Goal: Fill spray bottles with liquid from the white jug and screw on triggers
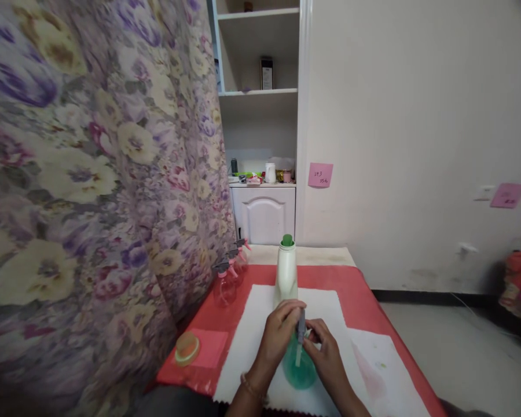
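Note:
A round spray bottle [301, 375] with green liquid stands on the white cloth in front of me. Its grey spray head [301, 325] points toward me, and a pale trigger hangs below it. My left hand [281, 331] is closed around the head from the left and top. With bent fingers, my right hand [325, 346] grips the bottle at its neck from the right; part of the neck is hidden. Just behind my hands rises a tall pale green bottle [286, 272] with its mouth uncapped and something green inside its opening.
Several clear spray bottles [224, 289] with pink parts line the table's left edge. A round lid [186, 348] lies beside a pink paper [212, 347]. At right is a stained white sheet [384, 370]. A floral curtain [113, 202] hangs close along the left.

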Motion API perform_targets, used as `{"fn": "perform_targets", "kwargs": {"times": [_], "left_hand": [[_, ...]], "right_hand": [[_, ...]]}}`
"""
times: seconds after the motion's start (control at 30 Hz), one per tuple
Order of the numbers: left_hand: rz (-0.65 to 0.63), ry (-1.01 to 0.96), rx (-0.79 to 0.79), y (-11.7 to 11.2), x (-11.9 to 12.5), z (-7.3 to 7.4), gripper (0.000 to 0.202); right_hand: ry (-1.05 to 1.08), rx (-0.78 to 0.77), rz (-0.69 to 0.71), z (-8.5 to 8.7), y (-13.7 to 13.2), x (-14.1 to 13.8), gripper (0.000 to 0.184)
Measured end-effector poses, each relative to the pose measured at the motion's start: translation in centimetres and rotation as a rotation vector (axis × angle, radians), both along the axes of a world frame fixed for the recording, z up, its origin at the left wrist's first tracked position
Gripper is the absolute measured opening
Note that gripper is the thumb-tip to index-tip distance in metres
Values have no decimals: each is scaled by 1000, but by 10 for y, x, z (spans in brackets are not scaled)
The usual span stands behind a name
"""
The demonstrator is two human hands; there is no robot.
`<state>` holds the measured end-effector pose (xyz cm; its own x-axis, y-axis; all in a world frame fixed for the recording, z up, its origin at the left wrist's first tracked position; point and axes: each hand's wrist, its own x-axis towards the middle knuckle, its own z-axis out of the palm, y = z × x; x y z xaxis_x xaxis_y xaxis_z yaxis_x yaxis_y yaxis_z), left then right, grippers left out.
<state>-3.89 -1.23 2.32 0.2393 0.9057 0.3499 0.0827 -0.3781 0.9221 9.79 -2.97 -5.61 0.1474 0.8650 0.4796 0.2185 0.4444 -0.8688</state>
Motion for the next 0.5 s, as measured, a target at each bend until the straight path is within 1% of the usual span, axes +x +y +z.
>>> {"fn": "perform_targets", "kwargs": {"times": [0.07,0.13,0.3,0.37,0.5], "left_hand": [[-50,8,14,1,6,4,25],[-72,1,5,1,9,1,27],[-92,-46,-35,-2,8,-11,27],[-93,-62,-62,-2,10,-11,25],[-68,-106,-137,0,15,-10,22]], "right_hand": [[-7,6,-3,-2,1,0,23],[-17,9,-4,-4,2,0,24],[-44,4,4,-7,2,-1,24],[-52,4,9,-7,2,0,27],[-82,15,37,-4,2,2,26]]}}
